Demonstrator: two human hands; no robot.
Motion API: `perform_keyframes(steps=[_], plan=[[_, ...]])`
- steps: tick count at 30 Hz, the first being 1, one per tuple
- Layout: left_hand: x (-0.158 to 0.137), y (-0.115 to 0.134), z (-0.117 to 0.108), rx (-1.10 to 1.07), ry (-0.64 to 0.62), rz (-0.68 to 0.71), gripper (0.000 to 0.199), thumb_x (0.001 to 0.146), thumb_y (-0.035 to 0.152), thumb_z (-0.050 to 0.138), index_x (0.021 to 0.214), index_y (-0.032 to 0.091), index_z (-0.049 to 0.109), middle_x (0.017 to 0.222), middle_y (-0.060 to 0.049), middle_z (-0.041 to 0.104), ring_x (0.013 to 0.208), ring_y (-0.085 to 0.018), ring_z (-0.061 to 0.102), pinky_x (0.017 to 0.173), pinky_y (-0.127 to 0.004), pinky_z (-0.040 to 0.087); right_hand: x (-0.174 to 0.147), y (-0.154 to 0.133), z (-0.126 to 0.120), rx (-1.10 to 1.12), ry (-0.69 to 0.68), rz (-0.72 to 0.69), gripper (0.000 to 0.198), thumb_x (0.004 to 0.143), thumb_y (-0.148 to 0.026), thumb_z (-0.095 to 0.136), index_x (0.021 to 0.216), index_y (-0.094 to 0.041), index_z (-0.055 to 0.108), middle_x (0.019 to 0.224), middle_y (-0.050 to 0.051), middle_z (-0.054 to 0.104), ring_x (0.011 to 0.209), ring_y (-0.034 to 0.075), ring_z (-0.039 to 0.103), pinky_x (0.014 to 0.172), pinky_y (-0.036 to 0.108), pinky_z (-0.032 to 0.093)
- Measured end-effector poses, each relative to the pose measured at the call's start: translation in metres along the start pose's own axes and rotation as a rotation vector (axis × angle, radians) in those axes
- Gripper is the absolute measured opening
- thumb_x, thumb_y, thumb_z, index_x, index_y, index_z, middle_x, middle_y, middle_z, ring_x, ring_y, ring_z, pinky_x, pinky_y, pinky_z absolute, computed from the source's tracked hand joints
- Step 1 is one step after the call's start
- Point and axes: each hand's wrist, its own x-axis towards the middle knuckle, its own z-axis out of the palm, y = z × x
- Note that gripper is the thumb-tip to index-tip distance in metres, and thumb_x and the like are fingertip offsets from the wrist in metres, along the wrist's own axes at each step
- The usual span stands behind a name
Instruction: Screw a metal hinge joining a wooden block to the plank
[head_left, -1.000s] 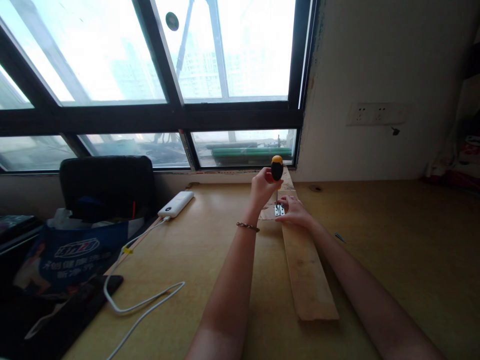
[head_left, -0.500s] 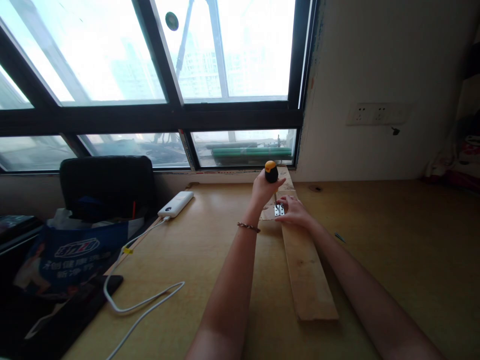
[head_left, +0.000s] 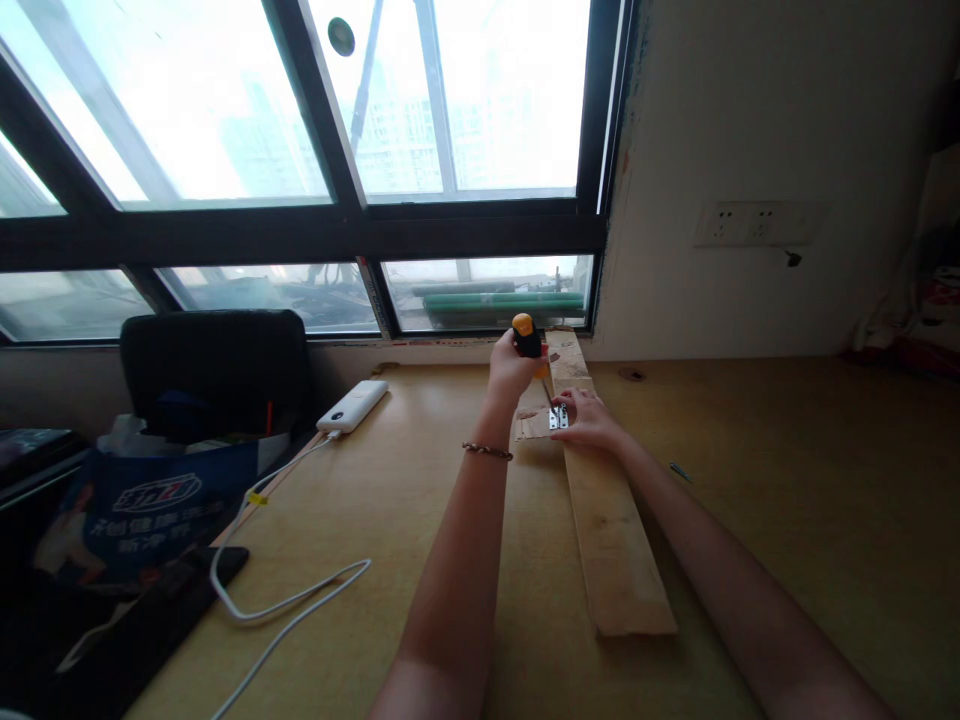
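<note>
My left hand (head_left: 512,368) is closed around the black and yellow handle of a screwdriver (head_left: 526,337). Its shaft slants down and its tip meets a small silver hinge (head_left: 558,417) with several holes. The hinge lies at the left edge of a long wooden board (head_left: 616,545). My right hand (head_left: 589,418) pinches the hinge from the right, thumb at the near side and fingers at the far side. A thin piece that looks like cardboard (head_left: 531,424) sticks out left of the board, beside the hinge.
On the table (head_left: 420,480), a small screw-like metal piece (head_left: 680,471) lies right of my right forearm. A white power bank (head_left: 352,408) with a white cable (head_left: 289,617) is at the left edge. A black chair (head_left: 214,365) and blue bag (head_left: 142,510) stand beyond that edge.
My left hand has shifted slightly left with the screwdriver, whose handle now leans left instead of standing nearly upright. My right hand stays on the hinge.
</note>
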Motion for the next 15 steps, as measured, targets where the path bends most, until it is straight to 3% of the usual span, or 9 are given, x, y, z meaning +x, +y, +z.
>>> perform_keyframes(steps=[6,15], plan=[[-0.009,0.018,0.0,-0.211,-0.058,-0.081,0.038,0.045,-0.003,0.058,0.08,0.013,0.054,0.074,-0.005,0.064,0.081,-0.021,0.062,0.073,-0.035,0.047,0.0,0.0,0.0,0.005,0.004,-0.003,0.064,0.048,-0.047,0.076,0.103,-0.021,0.054,0.11,0.005,0.057,0.103,0.024,0.049,0.088,0.038,0.037],[-0.011,0.031,-0.011,-0.3,-0.049,-0.093,0.04,0.045,-0.005,0.056,0.081,0.013,0.054,0.075,-0.005,0.065,0.087,-0.024,0.062,0.083,-0.04,0.044,0.0,-0.002,-0.001,0.003,-0.002,0.019,0.066,0.047,-0.047,0.076,0.104,-0.021,0.054,0.11,0.006,0.056,0.103,0.025,0.049,0.088,0.038,0.037]])
